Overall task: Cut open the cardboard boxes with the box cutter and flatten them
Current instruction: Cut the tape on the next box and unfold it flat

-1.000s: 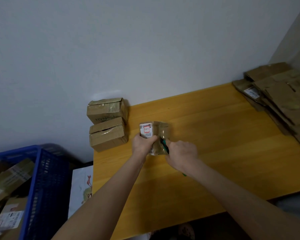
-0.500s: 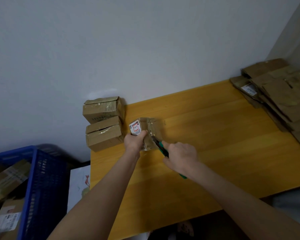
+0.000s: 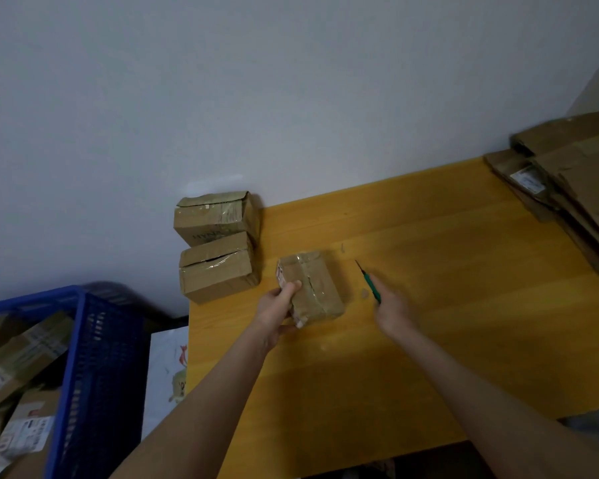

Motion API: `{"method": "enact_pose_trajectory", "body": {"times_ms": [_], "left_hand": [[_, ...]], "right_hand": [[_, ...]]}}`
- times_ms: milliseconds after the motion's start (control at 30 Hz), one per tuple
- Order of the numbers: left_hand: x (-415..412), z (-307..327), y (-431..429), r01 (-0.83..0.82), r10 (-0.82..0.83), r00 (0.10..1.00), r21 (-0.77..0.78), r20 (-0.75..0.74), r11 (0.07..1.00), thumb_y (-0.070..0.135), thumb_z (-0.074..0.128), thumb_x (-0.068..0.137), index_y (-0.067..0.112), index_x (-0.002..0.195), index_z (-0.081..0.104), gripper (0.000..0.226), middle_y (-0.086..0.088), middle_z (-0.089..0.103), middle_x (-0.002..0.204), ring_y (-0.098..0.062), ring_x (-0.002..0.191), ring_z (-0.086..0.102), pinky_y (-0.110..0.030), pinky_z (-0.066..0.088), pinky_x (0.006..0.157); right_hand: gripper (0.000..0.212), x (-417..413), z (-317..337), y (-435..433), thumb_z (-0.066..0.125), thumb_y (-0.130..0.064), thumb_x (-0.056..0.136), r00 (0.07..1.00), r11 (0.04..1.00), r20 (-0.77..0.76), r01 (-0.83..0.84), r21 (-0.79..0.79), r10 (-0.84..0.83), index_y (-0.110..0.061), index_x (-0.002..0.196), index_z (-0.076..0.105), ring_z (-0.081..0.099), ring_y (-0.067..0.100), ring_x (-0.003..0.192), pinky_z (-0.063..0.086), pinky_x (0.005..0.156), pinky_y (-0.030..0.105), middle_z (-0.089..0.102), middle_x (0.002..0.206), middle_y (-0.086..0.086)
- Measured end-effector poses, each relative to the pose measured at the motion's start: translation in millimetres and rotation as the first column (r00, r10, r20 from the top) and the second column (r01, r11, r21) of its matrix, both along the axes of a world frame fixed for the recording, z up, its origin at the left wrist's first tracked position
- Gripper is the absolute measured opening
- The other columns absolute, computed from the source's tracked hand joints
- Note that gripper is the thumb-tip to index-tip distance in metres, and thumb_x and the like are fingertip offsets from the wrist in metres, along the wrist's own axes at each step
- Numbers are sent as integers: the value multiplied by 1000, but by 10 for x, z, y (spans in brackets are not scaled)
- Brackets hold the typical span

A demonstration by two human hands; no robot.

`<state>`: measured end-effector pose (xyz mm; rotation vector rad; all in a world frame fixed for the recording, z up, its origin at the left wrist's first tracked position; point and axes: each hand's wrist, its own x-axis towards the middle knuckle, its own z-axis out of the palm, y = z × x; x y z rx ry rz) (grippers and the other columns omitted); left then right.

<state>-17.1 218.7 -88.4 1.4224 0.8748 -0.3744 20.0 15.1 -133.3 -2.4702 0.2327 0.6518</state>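
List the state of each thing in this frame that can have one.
Small box: taped, not flattened.
Left hand: grips the small box's left side.
Box cutter: blade out, clear of the small box.
Right hand: holds the box cutter.
Upper stacked box: taped shut.
Lower stacked box: taped, top seam gaping slightly.
Cardboard pile: flattened.
Blue basket: holds unflattened boxes.

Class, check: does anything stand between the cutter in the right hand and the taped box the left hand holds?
Nothing visible does: only bare table lies between the box cutter in the right hand and the box the left hand holds.
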Motion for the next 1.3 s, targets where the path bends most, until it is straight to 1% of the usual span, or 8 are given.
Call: {"method": "enact_pose_trajectory", "body": {"times_ms": [100,300,433,533,667,833,967,1300], "left_hand": [[-72,-87,76,-2,2,1000,-2,1,1000,34,62,91,10,121,57,39,-7,68,106,-23,90,67,-29,52,56],[-125,-128,175,-3,1,999,64,37,998,27,66,89,8,132,50,50,-9,69,106,-21,84,70,-27,54,51],[-72,0,137,23,-36,994,118,103,993,16,63,91,8,117,53,29,0,66,88,-12,70,65,-29,57,56],[-52,153,68,45,-68,983,136,171,990,13,62,92,18,115,49,27,3,63,85,-10,70,63,-28,56,58],[-85,312,12,56,-84,968,123,236,991,14,58,94,20,121,49,29,1,65,91,-12,76,64,-30,56,63],[-127,407,6,152,-184,948,141,259,978,22,58,95,13,138,47,45,-4,67,107,-13,84,67,-29,57,66],[-153,469,-55,169,-248,923,269,294,948,19,61,94,9,123,59,31,-2,68,97,-9,72,62,-16,47,50],[-90,504,-101,110,-318,935,730,153,675,30,71,83,8,89,69,22,-7,71,85,-23,82,66,-35,54,73]], "right_hand": [[71,24,-218,72,42,-5,97,996,990,-88,-25,-142,12,-45,150,16,32,34,137,40,105,43,11,158,14],[60,14,-277,134,48,-18,98,994,974,-51,-106,-202,98,-35,150,25,33,34,134,34,109,40,24,150,16],[57,28,152,320,52,-34,97,987,975,124,-125,186,103,-19,148,33,51,26,121,43,97,35,49,139,11],[62,-48,442,483,58,-41,92,992,859,53,-123,497,111,-19,146,36,54,20,119,47,98,37,54,134,2],[12,-133,551,538,60,-26,91,996,827,84,-69,558,26,-30,100,67,67,18,92,55,85,44,72,102,-2],[11,-216,587,553,62,-31,80,988,847,132,0,532,-83,-23,73,67,69,22,79,57,76,49,73,80,-2],[9,-268,706,564,64,-37,69,976,836,138,68,545,-169,-32,64,69,69,24,74,57,72,45,71,70,-5],[8,-371,926,577,67,-19,85,933,868,239,125,481,-267,-16,85,74,64,17,80,48,73,29,69,81,-4]]}}
